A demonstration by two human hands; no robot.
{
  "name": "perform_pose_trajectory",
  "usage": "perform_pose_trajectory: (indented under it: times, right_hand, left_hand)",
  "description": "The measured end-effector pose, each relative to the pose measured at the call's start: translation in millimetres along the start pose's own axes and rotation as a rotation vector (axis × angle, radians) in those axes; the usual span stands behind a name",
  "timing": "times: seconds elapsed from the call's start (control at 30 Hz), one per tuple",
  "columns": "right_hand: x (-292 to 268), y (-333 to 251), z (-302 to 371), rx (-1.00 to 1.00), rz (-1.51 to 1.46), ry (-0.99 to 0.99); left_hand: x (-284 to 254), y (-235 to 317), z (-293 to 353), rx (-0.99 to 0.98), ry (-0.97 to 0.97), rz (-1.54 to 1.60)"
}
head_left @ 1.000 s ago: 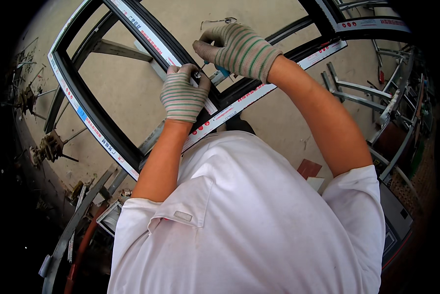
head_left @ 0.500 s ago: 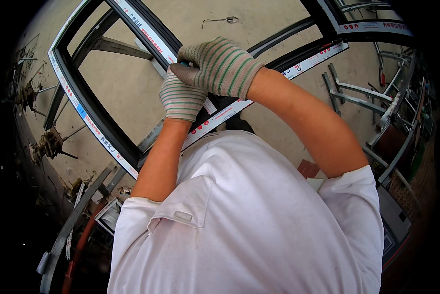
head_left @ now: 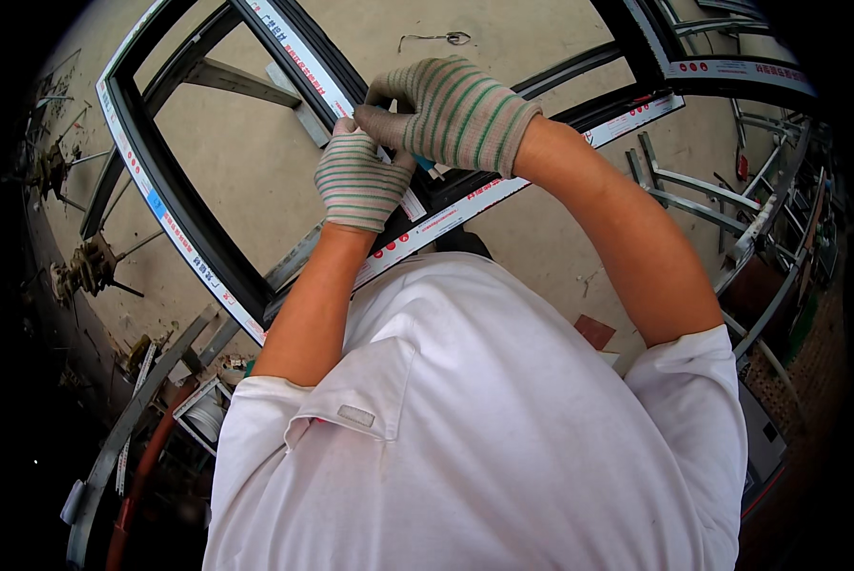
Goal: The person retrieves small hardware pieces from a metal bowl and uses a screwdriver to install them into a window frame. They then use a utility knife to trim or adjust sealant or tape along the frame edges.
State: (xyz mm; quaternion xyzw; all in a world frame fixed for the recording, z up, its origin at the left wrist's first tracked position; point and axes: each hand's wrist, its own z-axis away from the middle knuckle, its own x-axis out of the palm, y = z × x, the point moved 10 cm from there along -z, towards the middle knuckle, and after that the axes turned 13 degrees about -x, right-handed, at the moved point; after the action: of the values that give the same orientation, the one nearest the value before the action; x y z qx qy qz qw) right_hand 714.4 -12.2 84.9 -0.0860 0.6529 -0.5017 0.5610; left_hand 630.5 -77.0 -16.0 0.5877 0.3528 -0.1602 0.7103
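Observation:
A black window frame with white printed protective film spans the view in front of me. Both hands wear striped knit gloves and meet over the junction of its middle bar and near rail. My left hand rests at the middle bar, fingers curled, thumb pointing up; whatever it pinches is hidden. Above and right of it, my right hand is closed, its thumb and fingertips meeting the left thumb. A slim blue tool shows below the right palm, its kind unclear; most of it is covered by the glove.
Metal support bars run beneath the frame. Grey metal racks stand on the right. Machine parts with rods lie on the left, near a red pipe. A thin wire-like item lies on the floor ahead.
My right hand has shifted slightly right, and the blue tool shows more below it. The left hand stays at the middle bar, its thumb now more upright. The view has moved slightly.

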Motion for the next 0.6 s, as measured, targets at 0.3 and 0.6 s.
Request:
perform_pose_trajectory:
  times: [0.3,0.6]
  right_hand:
    - [-2,-11,2,0.02,0.043,0.02]
    - [-4,-24,4,-0.13,0.126,-0.061]
  left_hand:
    - [-1,-5,-3,0.02,0.048,0.087]
    - [-2,-4,-1,0.002,0.052,-0.056]
